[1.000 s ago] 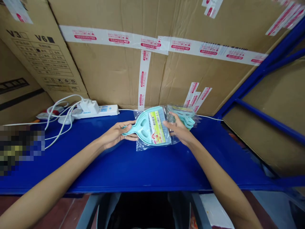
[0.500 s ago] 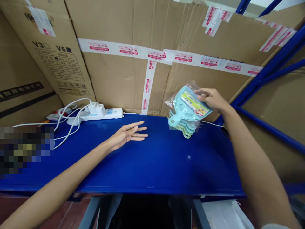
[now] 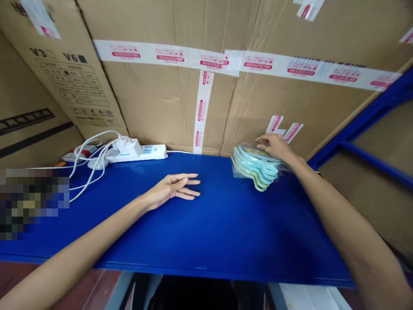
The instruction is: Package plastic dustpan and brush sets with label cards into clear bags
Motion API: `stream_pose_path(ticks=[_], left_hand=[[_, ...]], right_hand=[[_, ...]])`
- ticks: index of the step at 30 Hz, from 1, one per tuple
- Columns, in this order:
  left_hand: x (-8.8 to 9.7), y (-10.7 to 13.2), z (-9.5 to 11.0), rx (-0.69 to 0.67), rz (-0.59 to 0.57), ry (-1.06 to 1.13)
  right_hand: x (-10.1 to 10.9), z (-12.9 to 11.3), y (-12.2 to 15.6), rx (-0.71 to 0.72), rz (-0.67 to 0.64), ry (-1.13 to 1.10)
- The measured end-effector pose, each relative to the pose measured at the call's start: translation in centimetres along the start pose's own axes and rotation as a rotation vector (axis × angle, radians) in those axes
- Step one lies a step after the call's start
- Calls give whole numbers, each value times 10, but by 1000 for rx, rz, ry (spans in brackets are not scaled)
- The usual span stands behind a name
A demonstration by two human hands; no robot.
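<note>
My right hand (image 3: 275,146) lies over the far end of the stack of bagged dustpans (image 3: 254,168). It hides the top pan's label and my palm, so I cannot tell whether the hand grips. I cannot count the pans in the stack with any certainty. Far to the left of my left hand (image 3: 172,189), a pixelated patch (image 3: 32,202) blots out whatever sits there, and the white cables (image 3: 92,172) run into it. The print on the tape (image 3: 200,110) beyond both hands is too small to read. Both forearms are cut off by the bottom edge.
</note>
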State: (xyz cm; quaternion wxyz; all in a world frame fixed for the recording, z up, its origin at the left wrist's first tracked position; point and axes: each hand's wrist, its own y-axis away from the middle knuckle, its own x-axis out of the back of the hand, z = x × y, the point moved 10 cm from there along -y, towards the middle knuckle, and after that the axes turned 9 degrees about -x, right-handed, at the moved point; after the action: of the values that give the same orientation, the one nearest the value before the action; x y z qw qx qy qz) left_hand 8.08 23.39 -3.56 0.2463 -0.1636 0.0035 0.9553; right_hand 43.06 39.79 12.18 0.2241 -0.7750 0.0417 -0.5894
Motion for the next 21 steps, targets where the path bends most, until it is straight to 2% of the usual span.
stream_pose_path(ticks=[2,3,4,7,10,16,21], left_hand=[[0,0,-2,9,4,-1],[1,-1,-3,12,8,-3],[1,-1,-3,14,10,-7],[-1,-1,-5,22,7,-31],[-5,1,-7,33,-2,-52],[-9,3,-2,12,1,-48],[-7,3,1,-5,5,-59]], right_hand=[[34,-20,27,18,215,100],[49,-28,45,-11,280,123],[55,-37,63,-22,265,143],[62,-65,119,5,224,189],[57,-70,154,6,272,173],[36,-44,171,-87,379,-123],[31,-48,179,-97,415,-221]])
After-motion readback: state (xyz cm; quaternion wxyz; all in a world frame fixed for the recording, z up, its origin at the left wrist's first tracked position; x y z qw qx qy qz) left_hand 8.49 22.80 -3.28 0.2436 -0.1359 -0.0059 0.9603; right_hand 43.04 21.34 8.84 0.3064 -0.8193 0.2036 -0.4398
